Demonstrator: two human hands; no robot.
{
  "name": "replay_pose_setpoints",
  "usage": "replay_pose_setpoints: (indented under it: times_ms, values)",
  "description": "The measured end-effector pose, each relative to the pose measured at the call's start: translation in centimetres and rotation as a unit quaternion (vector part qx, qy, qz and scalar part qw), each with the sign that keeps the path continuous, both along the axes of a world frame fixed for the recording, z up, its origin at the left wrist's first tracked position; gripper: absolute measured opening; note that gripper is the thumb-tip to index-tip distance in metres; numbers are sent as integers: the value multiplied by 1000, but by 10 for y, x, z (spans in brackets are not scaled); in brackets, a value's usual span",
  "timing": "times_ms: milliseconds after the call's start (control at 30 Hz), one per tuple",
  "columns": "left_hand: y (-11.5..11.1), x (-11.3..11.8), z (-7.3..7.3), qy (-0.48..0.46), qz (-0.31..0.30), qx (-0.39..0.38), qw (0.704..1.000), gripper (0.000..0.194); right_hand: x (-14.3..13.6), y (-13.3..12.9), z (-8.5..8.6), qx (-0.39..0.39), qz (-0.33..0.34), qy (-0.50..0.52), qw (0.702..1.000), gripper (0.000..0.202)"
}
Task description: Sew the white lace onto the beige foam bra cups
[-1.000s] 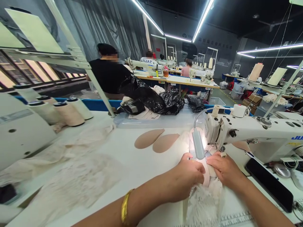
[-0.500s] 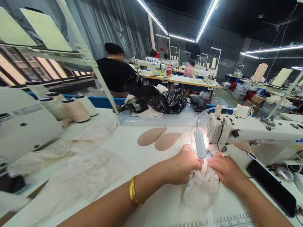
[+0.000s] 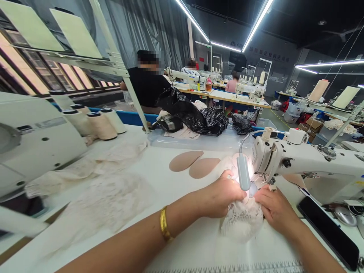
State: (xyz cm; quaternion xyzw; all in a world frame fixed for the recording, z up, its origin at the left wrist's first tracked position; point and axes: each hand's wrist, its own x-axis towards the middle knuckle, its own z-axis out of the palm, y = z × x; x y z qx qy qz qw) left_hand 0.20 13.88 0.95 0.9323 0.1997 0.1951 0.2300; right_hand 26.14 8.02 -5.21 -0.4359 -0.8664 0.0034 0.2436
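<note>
A piece of white lace fabric (image 3: pixel 241 222) hangs toward me from beneath the head of the sewing machine (image 3: pixel 273 155). My left hand (image 3: pixel 223 195) grips it from the left, fingers closed, partly behind the small grey lamp (image 3: pixel 243 172). On the right, my right hand (image 3: pixel 274 204) pinches the same piece close to the presser foot, which is largely hidden. Lamp glare washes out the cloth between the hands. Two beige bra cups (image 3: pixel 186 160) lie flat to the left of the lamp, apart from both hands.
A dark phone (image 3: pixel 328 231) lies right of my right hand. Along the front edge runs a clear ruler (image 3: pixel 227 268). More lace (image 3: pixel 108 204) spreads across the left, near thread cones (image 3: pixel 101 125). Black plastic bags (image 3: pixel 193 113) sit behind the table, where a person in black (image 3: pixel 145 89) sits.
The whole view has shifted slightly, so everything sits a little further right. Both hands keep their hold on the lace beside the machine head, with little movement of their own.
</note>
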Motion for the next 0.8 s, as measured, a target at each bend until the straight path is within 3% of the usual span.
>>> replay_pose_setpoints:
  times_ms: [100, 333, 533, 667, 800]
  values:
    - [5, 1, -1, 35, -30, 33, 998, 27, 2, 0, -1, 17, -32, 14, 999, 39]
    - [10, 2, -2, -3, -12, 24, 1000, 12, -3, 3, 9, 15, -76, 85, 993, 37]
    - [7, 2, -1, 48, -34, 134, 989, 18, -1, 2, 7, 5, -80, 91, 993, 30]
    - [6, -2, 0, 86, -35, 167, 982, 23, -3, -3, 9, 39, -48, 92, 994, 32]
    - [0, -6, -1, 121, -1, 164, 979, 30, -12, -14, 20, 39, 38, 68, 996, 27]
